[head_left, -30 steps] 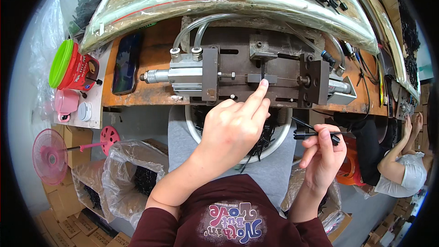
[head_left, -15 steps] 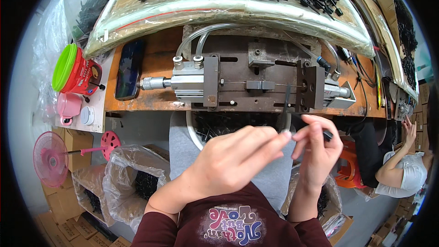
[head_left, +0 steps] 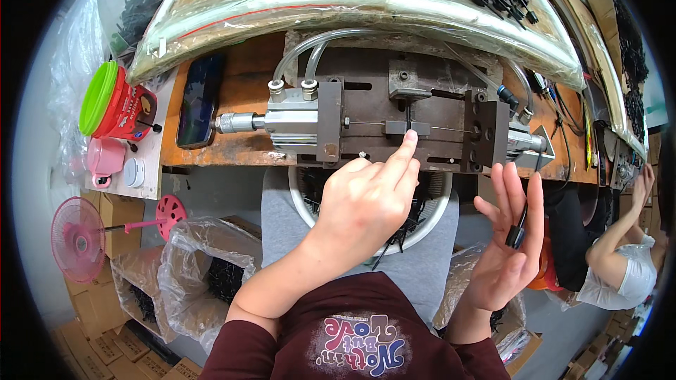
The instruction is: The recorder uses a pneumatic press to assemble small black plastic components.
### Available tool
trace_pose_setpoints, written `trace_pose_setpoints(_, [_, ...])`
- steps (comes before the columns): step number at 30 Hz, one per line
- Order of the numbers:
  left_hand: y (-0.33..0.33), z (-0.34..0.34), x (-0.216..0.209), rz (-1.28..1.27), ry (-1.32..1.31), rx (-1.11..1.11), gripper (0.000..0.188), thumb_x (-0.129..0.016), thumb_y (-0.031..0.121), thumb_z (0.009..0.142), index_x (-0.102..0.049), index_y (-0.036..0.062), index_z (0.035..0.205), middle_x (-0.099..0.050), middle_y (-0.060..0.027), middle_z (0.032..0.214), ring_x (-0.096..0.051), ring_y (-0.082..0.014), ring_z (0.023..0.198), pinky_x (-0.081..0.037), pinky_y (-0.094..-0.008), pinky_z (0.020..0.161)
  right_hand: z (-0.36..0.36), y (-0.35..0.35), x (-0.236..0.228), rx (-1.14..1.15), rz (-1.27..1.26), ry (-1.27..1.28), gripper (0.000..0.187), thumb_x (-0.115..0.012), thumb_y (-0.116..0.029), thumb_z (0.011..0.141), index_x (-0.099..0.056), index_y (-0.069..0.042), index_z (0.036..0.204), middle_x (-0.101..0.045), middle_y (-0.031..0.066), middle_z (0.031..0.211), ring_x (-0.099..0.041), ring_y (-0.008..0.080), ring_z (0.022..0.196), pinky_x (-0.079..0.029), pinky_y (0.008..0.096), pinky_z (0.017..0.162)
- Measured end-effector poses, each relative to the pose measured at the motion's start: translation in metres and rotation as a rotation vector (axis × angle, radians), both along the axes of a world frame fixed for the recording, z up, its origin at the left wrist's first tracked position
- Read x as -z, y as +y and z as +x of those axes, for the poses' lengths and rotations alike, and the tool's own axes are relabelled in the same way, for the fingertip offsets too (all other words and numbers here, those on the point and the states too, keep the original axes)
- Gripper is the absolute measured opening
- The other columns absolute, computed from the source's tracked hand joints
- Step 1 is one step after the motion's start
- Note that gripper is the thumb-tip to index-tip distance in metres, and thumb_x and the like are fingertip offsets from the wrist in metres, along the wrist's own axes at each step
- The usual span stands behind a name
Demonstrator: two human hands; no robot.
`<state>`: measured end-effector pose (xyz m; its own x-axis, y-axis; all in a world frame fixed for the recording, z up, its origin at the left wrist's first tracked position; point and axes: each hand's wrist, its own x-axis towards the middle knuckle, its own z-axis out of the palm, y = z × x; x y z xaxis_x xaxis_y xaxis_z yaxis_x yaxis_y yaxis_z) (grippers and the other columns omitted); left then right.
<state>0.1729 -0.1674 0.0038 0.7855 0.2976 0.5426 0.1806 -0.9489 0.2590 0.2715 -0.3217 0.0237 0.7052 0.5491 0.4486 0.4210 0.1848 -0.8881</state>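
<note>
At center, the left hand (head_left: 367, 200) fingers a black rod (head_left: 409, 115) on a machine (head_left: 367, 104) (its grip can't be told); lower right, the right hand (head_left: 501, 267) grasps another rod (head_left: 515, 236).

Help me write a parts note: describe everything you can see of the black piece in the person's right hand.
The black piece has a short, thick, roughly cylindrical end and a much thinner, straight stem. It looks like plastic, with a slight shine. It tilts, thick end low near the palm, stem rising slightly rightward. It touches the right hand, its stem seemingly slotted between two fingers. A thin dark length above them lines up with it, probably the same stem; the middle is hidden.
</note>
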Motion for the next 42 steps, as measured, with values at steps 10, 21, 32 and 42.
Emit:
trace_pose_setpoints(10, [0.001, 0.0, -0.001, -0.07, -0.016, 0.005, 0.02, -0.078, 0.012, 0.073, -0.072, 0.0029, 0.09, -0.068, -0.0098, 0.12, -0.062, -0.0166, 0.06, -0.051, -0.0263, 0.06, 0.003, -0.006, 0.017, -0.151, 0.076, -0.171, 0.045, -0.075, -0.003, 0.082, -0.047, 0.005, 0.116, -0.064, 0.0342, 0.111, -0.07, 0.0357, 0.099, -0.057, 0.0369, 0.084])
trace_pose_setpoints(21, [-0.001, -0.022, -0.008, -0.178, 0.048, 0.102, 0.021, -0.077, 0.014, 0.074, -0.07, 0.0047, 0.092, -0.068, -0.0082, 0.12, -0.061, -0.0176, 0.059, -0.049, -0.0274, 0.057, 0.009, 0.005, 0.007, -0.061, -0.26, -0.674, 0.041, -0.086, -0.002, 0.057, -0.074, -0.002, 0.096, -0.064, 0.0172, 0.114, -0.065, 0.0263, 0.098, -0.055, 0.0324, 0.071])
trace_pose_setpoints(32, [-0.017, -0.054, 0.012, -0.433, 0.144, 0.348, 0.035, -0.076, 0.036, 0.078, -0.071, 0.009, 0.1, -0.071, -0.0037, 0.104, -0.066, -0.0186, 0.067, -0.052, -0.0301, 0.061, 0.016, 0.052, 0.016, -0.081, -0.478, -0.921, 0.022, -0.075, -0.01, 0.072, -0.067, -0.001, 0.091, -0.068, 0.0147, 0.118, -0.065, 0.0166, 0.064, -0.052, 0.0267, 0.061])
trace_pose_setpoints(42, [-0.02, -0.056, 0.022, -0.48, 0.156, 0.423, 0.028, -0.071, 0.03, 0.083, -0.066, 0.008, 0.099, -0.069, -0.0047, 0.096, -0.067, -0.0214, 0.073, -0.053, -0.0329, 0.066, 0.019, 0.061, 0.01, -0.102, -0.54, -0.95, 0.023, -0.077, -0.013, 0.069, -0.066, -0.005, 0.087, -0.068, 0.0103, 0.12, -0.058, 0.0156, 0.052, -0.049, 0.0263, 0.054])
